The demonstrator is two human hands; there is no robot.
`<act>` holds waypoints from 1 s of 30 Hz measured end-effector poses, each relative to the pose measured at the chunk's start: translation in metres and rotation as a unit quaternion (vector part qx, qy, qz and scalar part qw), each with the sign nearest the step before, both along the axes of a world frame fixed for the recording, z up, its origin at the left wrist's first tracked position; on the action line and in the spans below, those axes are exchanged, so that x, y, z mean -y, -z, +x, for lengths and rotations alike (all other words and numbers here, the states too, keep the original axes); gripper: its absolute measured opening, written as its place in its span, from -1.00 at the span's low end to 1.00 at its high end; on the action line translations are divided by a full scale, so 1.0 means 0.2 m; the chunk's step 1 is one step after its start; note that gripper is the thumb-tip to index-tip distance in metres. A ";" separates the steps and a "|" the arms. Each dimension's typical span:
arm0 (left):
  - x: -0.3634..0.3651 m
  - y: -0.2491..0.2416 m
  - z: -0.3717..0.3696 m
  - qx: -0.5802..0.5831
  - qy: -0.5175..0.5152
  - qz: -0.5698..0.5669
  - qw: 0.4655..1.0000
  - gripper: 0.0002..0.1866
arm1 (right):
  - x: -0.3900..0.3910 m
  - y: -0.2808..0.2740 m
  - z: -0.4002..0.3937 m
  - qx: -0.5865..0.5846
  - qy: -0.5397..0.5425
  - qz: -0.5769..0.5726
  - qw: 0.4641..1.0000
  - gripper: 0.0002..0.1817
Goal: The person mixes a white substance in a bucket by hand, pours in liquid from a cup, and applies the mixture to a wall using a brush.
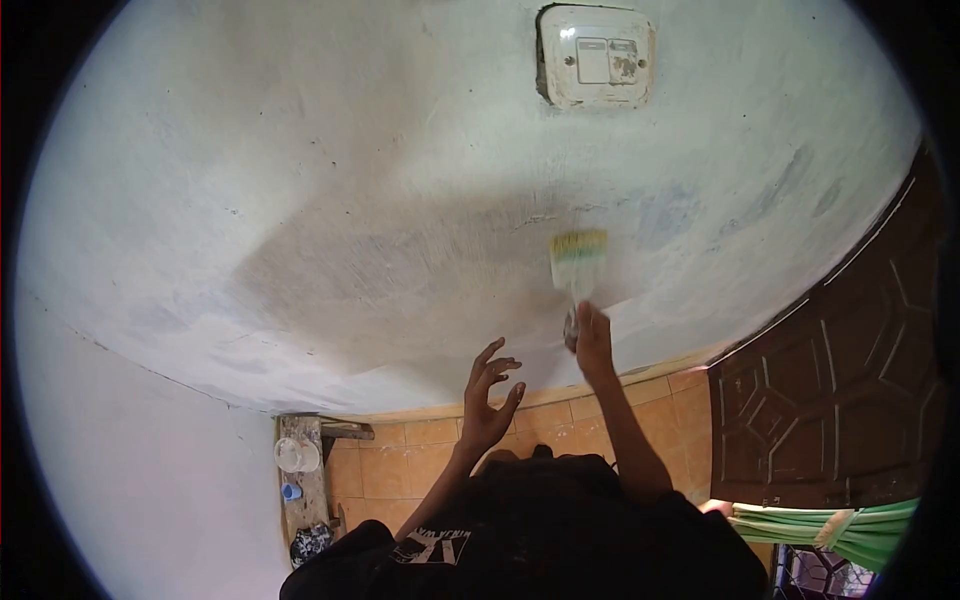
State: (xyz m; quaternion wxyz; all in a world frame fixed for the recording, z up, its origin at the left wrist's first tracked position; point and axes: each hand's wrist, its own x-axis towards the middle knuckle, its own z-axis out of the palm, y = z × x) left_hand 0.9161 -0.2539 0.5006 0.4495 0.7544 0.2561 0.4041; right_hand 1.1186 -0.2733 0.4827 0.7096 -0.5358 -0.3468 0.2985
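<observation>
My right hand [594,340] is wrapped round the handle of a wide paintbrush [578,262], whose bristles point up and overlap the wall in this view. The brush is pale with paint, yellowish at the bristle tips. Lower and to the left, my left hand [490,397] is raised with its fingers spread and curved, holding nothing. In front of both hands rises the pale wall [450,130], patchy with greyish smears and small pits. Shadows of my head and arms fall over its middle.
A double light switch [598,58] with a paint-spattered plate sits high on the wall. A wooden bench [303,510] at lower left carries a white tub [297,455] and a blue cup [291,492]. At right are a dark carved door [820,390] and a green curtain [870,530], above orange floor tiles [385,470].
</observation>
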 end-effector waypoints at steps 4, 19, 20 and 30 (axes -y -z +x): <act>-0.02 -0.02 -0.07 -0.010 0.010 -0.006 1.000 -0.69 | 0.13 -0.09 -0.09 -0.131 0.023 0.013 0.991 -0.49; -0.09 0.05 -0.14 0.005 0.040 -0.047 0.998 -0.68 | 0.20 -0.05 -0.06 -0.049 0.014 0.013 0.999 -0.50; -0.08 0.07 -0.14 0.003 0.050 -0.052 0.997 -0.68 | 0.17 -0.13 -0.02 -0.025 0.031 0.041 0.998 -0.50; 0.01 0.10 -0.18 -0.037 0.094 -0.032 0.994 -0.67 | 0.15 0.04 -0.01 -0.141 0.035 -0.031 0.989 -0.47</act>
